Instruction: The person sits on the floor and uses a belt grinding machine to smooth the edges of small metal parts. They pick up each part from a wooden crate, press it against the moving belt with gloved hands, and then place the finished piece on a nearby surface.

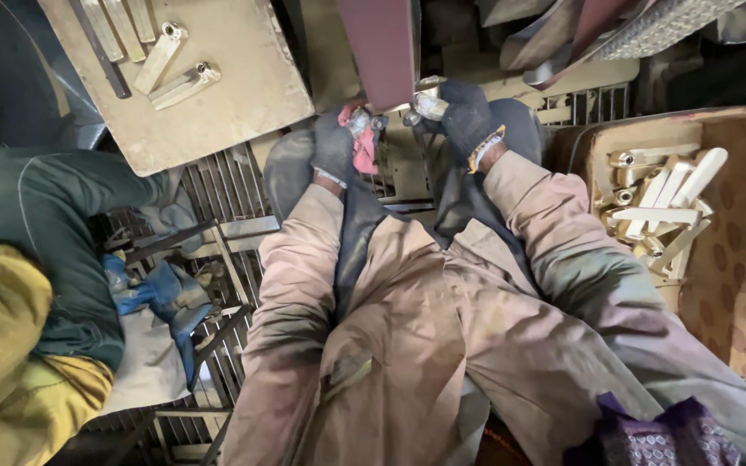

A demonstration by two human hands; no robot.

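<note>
Against belt, two gloved hands, left hand, right hand

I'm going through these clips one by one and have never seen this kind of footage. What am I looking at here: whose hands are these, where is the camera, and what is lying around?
There is one picture, taken by a camera worn on a person's head and looking down along their own arms. The two pinkish-brown sleeves lead to two hands in dark gloves. The left hand grips a small metal piece wrapped in a pink-red rag. The right hand holds a shiny metal part. Both are held up against a dark red belt that runs upright in front of the person.

To the right stands a cardboard box holding many pale brass-coloured handle-shaped pieces. At upper left a tan board carries a few more such pieces. Underneath is a metal grating. At the left edge sits another person in green and yellow clothing.
</note>
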